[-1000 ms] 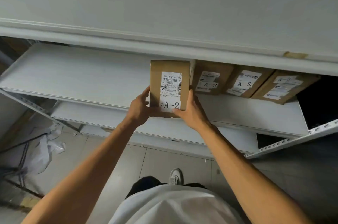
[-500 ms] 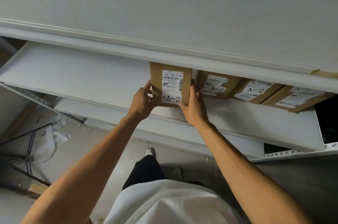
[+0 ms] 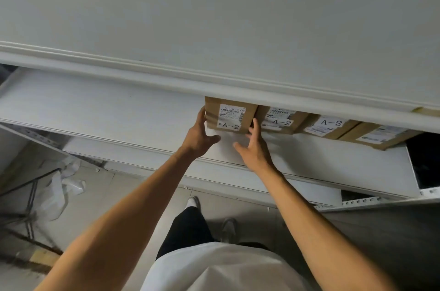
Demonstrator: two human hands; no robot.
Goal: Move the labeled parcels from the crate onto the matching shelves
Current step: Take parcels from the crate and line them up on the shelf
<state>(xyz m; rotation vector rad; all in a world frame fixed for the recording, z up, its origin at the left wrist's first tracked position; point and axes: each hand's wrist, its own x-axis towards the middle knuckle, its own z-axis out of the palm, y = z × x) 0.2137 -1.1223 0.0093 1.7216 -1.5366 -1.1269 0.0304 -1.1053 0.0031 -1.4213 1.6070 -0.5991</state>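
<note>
Resting on the white shelf [image 3: 119, 110], one brown parcel [image 3: 229, 115] labeled A-2 stands at the left end of a row of like parcels: a second A-2 parcel [image 3: 279, 120] touching its right side, a third A-2 parcel [image 3: 329, 125] next, and a fourth parcel [image 3: 378, 135] whose code cannot be read.

Left hand [image 3: 198, 137]: fingers against the parcel's left face, thumb spread below, not clamped.
Right hand [image 3: 253, 145]: fingers straight, tips at the parcel's lower right corner; hands apart, one each side.

Risks, as judged:
- Uneven push from one side could skew the parcel against its neighbour and jostle the row.
- Upper shelf lip [image 3: 214, 79] overhangs close above; a lifted parcel could catch on it.
- Crate not in view; remaining count unknown.
</note>
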